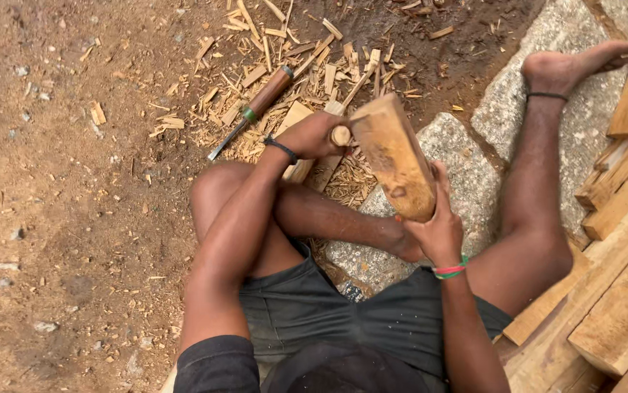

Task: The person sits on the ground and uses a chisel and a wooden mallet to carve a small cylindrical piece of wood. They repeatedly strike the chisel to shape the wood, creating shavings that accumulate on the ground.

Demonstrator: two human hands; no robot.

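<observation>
My left hand (312, 136) is closed around a tool with a round wooden handle end (340, 135), held low over a flat piece of wood (306, 171) lying among chips. Its blade is hidden. My right hand (439, 227) grips the lower end of a thick tapered wooden block (394, 156), which is raised and tilted over my crossed leg, its upper end close to the handle. A second chisel (256, 109) with a brown handle, a green band and a metal blade lies on the ground just beyond my left hand.
Wood chips and splinters (306, 62) cover the dirt ahead. Grey stone slabs (466, 167) lie under my legs and right foot (568, 65). Stacked wooden planks and beams (619, 291) fill the right edge. Bare earth with pebbles (74, 218) spreads to the left.
</observation>
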